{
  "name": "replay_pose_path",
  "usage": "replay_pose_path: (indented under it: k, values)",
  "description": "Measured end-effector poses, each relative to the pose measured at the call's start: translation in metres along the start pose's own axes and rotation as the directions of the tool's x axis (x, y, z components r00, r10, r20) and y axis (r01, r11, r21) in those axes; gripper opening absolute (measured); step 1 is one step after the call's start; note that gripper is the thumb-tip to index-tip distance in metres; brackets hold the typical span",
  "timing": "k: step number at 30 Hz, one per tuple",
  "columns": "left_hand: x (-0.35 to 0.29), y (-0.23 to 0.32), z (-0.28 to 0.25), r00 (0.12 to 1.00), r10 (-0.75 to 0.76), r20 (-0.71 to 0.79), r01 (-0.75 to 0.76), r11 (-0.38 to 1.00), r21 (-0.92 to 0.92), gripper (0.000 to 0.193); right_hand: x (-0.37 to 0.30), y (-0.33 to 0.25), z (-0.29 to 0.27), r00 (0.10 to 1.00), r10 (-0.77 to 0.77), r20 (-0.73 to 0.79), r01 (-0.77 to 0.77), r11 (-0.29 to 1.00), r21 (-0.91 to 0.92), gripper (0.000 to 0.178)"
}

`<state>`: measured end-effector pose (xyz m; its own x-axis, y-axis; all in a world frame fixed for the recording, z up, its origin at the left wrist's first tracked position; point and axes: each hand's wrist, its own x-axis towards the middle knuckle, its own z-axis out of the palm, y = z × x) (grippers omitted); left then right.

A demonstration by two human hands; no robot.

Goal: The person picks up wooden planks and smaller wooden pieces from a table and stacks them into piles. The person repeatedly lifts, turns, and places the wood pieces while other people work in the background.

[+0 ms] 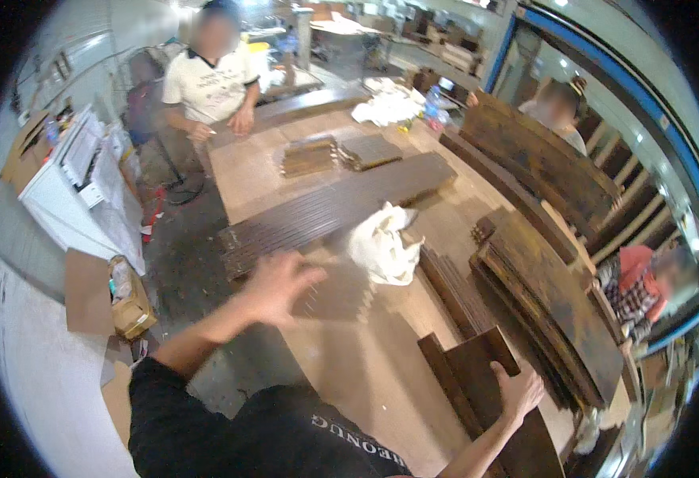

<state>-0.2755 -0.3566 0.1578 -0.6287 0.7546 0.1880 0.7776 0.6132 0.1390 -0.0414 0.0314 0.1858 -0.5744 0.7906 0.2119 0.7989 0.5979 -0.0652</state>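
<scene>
Your right hand (pixel 519 392) grips the edge of a dark board (pixel 477 362) at the near right of the table (pixel 401 342), thumb on top; the fingers underneath are hidden. Your left hand (pixel 282 291) is blurred, its fingers spread and holding nothing; whether it touches the notched panel (pixel 333 295) at the table's left edge, you can't tell from here. The step in hand looks like handling boards one by one. The next move seems to call for a firm right-hand hold and a clear spot for the left hand to steady the board, without knocking the notched ends.

Just beyond the notched panel lies a crumpled white cloth (pixel 385 243), touching a row of long dark strips (pixel 341 205). To the right of the cloth are narrow slats (pixel 455 295), then a pile of wide boards (pixel 561 291). Farther out, one person (pixel 210 88) stands at the far left, and another (pixel 557 111) is behind a large upright board (pixel 533 155) at the far right.
</scene>
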Motion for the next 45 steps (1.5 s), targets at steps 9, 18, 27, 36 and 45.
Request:
replay_pose_path:
  k: [9,18,27,36,45]
  values:
    - [0.072,0.055,0.152,0.945,-0.273,0.179,0.283,0.959,-0.031,0.100,0.004,0.000,0.005,0.992,-0.125,-0.007,0.125,0.989,0.081,0.057]
    - [0.114,0.000,0.114,0.978,-0.152,0.142,0.186,0.944,-0.272,0.102,0.008,0.002,0.014,0.999,-0.032,-0.015,0.033,0.998,0.058,0.058]
    - [0.201,-0.297,0.081,0.819,-0.568,-0.080,0.528,0.802,-0.281,0.097,0.007,-0.001,0.008,0.979,0.070,0.192,-0.050,0.993,-0.106,0.078]
    - [0.283,-0.416,0.110,0.820,-0.558,0.131,0.573,0.798,-0.186,0.130,-0.006,0.059,0.045,0.840,0.416,0.348,-0.489,0.858,0.154,0.043]
    - [0.339,-0.478,0.127,0.773,-0.527,0.353,0.562,0.827,0.005,0.151,-0.009,0.020,0.023,0.877,0.293,0.382,-0.091,0.879,-0.467,0.063]
